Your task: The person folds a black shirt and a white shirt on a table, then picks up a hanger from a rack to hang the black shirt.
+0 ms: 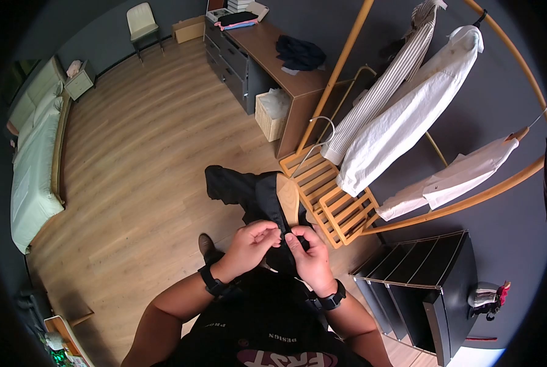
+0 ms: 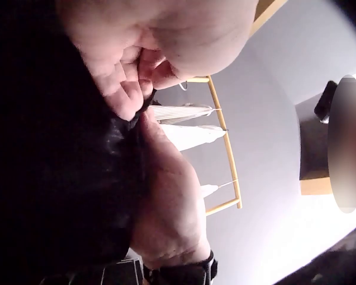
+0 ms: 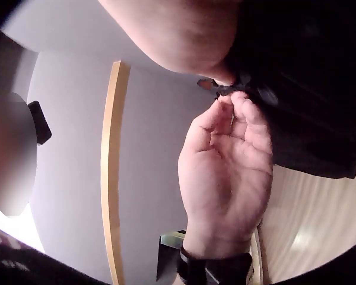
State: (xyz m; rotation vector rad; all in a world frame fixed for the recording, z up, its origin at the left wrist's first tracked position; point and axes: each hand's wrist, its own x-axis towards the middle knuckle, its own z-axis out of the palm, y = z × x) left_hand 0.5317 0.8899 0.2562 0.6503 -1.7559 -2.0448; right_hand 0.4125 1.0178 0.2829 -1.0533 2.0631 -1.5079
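A black garment point(image 1: 240, 183) hangs in front of the person on a wooden hanger point(image 1: 287, 199) whose metal hook point(image 1: 331, 125) points toward the rack. At the garment's front edge, the left hand point(image 1: 249, 248) pinches the cloth between thumb and curled fingers. Close beside it, the right hand point(image 1: 313, 257) grips the same edge, its thumb lying on top. In the left wrist view the fingertips of both hands meet at the dark cloth point(image 2: 47, 154). The right wrist view shows the left hand point(image 3: 231, 160) palm-on, fingertips at the edge; part of the right hand's fingers is hidden there.
A wooden clothes rack point(image 1: 340, 79) with a slatted base point(image 1: 347, 214) carries a striped shirt point(image 1: 380, 85) and white shirts point(image 1: 414, 110). A black shelf unit point(image 1: 420, 263) stands at right. Behind are a desk point(image 1: 273, 58) and a basket point(image 1: 270, 122); a bed point(image 1: 38, 165) stands left.
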